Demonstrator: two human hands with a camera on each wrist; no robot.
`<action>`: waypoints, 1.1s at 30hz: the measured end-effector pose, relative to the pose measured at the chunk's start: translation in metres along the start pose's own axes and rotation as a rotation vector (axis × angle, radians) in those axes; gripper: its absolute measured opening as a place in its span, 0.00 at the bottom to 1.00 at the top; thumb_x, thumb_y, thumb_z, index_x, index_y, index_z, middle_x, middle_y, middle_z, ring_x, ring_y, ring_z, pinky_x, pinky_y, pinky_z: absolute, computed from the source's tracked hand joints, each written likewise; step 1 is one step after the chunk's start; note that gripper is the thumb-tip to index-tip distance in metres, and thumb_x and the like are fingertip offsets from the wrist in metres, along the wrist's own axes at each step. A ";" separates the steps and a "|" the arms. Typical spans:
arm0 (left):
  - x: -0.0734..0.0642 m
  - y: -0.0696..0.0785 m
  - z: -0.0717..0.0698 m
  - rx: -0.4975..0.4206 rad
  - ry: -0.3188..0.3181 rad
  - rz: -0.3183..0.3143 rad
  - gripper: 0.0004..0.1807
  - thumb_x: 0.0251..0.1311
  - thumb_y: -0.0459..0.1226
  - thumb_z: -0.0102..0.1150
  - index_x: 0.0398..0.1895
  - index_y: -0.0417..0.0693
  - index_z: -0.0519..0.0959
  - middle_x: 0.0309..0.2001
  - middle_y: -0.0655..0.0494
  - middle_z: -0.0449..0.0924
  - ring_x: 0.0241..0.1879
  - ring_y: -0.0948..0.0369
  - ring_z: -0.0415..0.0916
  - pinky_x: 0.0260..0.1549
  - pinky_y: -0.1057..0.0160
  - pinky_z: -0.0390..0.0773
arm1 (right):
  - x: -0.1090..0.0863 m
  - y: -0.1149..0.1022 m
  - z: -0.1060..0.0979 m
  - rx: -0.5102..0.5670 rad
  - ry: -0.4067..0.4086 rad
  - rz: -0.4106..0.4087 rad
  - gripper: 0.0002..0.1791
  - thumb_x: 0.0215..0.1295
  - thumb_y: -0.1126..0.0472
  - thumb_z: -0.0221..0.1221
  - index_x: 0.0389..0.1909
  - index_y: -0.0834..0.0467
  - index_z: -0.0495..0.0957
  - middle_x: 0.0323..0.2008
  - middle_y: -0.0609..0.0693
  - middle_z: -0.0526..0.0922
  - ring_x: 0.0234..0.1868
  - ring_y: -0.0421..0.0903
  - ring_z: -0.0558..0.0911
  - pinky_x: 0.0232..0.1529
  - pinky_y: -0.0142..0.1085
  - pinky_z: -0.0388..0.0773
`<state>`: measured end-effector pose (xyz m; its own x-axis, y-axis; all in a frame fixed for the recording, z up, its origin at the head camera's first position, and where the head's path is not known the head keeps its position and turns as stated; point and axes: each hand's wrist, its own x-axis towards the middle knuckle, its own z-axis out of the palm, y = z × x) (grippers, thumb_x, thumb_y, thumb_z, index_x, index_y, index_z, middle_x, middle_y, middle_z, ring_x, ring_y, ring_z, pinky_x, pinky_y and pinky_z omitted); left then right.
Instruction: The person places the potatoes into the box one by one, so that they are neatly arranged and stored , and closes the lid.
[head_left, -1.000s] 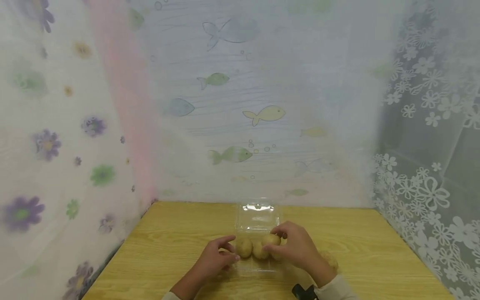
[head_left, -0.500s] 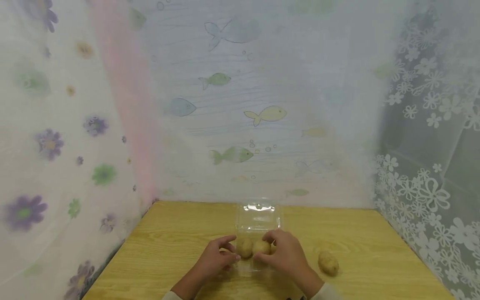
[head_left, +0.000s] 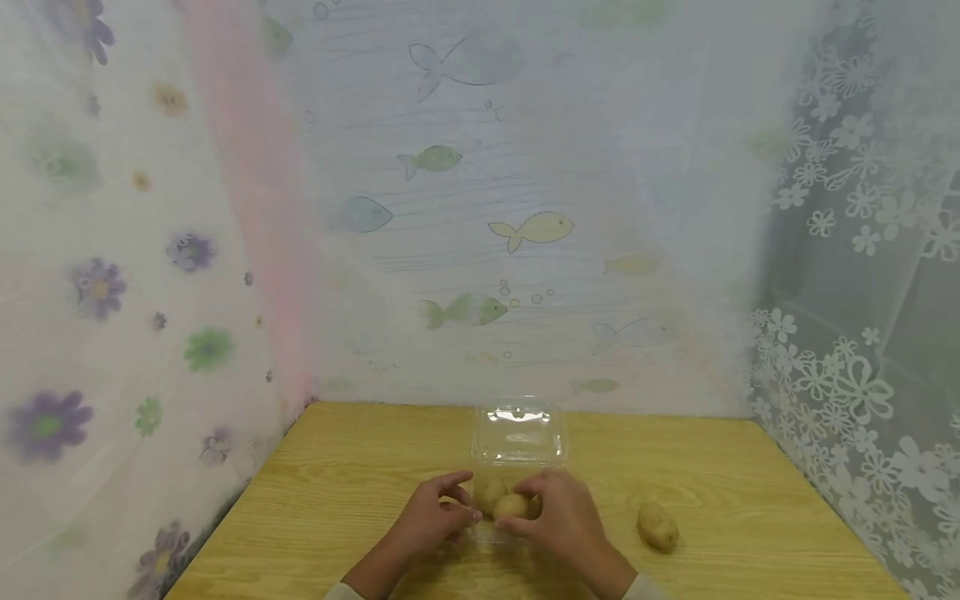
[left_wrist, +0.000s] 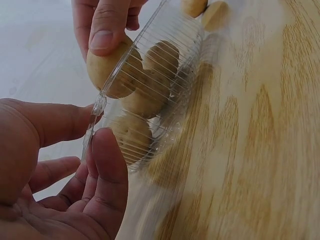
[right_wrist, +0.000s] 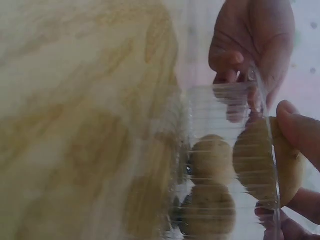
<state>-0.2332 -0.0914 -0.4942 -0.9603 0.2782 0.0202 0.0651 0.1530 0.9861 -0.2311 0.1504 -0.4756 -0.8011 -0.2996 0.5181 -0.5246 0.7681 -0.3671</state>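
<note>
A clear plastic clamshell container (head_left: 557, 450) stands with its lid raised toward the back. My left hand (head_left: 429, 521) pinches the container's near-left rim between thumb and fingers, as the left wrist view shows. Over the container's middle, my right hand (head_left: 566, 521) grips a potato (head_left: 512, 506) by its sides; in the right wrist view this held potato (right_wrist: 260, 160) sits partly below the rim. Several other potatoes (left_wrist: 131, 137) lie in the container, seen through its ribbed wall. In the head view my right hand hides part of the inside.
One loose potato (head_left: 657, 527) lies on the wood-grain table (head_left: 360, 467) to the right of the container. A fish-printed curtain (head_left: 465, 250) hangs behind the table, and flower-patterned sheets (head_left: 97, 333) close off both sides.
My right hand has come down and left toward the near middle of the container with a potato in its fingers. The loose potato at right came into view. The left hand stays put.
</note>
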 end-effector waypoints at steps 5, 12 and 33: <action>-0.003 0.000 0.002 -0.002 -0.010 -0.001 0.41 0.62 0.34 0.71 0.76 0.36 0.64 0.50 0.42 0.76 0.38 0.55 0.84 0.32 0.58 0.89 | -0.005 -0.001 0.002 0.059 -0.019 0.019 0.29 0.42 0.31 0.77 0.39 0.47 0.88 0.38 0.36 0.88 0.38 0.37 0.78 0.40 0.39 0.74; -0.007 0.000 0.006 0.014 -0.008 0.001 0.41 0.62 0.35 0.71 0.77 0.36 0.64 0.51 0.42 0.75 0.38 0.55 0.84 0.32 0.58 0.89 | -0.010 0.000 0.004 0.081 -0.022 -0.044 0.25 0.45 0.32 0.77 0.38 0.44 0.89 0.40 0.34 0.89 0.44 0.40 0.82 0.48 0.47 0.79; -0.016 0.003 0.016 0.042 0.036 0.020 0.39 0.62 0.36 0.72 0.74 0.35 0.68 0.48 0.42 0.78 0.35 0.58 0.85 0.29 0.57 0.89 | -0.009 0.008 -0.001 0.126 -0.161 -0.116 0.29 0.49 0.29 0.70 0.45 0.45 0.90 0.45 0.36 0.90 0.42 0.35 0.71 0.45 0.35 0.73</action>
<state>-0.2135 -0.0800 -0.4946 -0.9678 0.2475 0.0470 0.0953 0.1871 0.9777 -0.2276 0.1598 -0.4824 -0.7635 -0.4761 0.4363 -0.6398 0.6493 -0.4111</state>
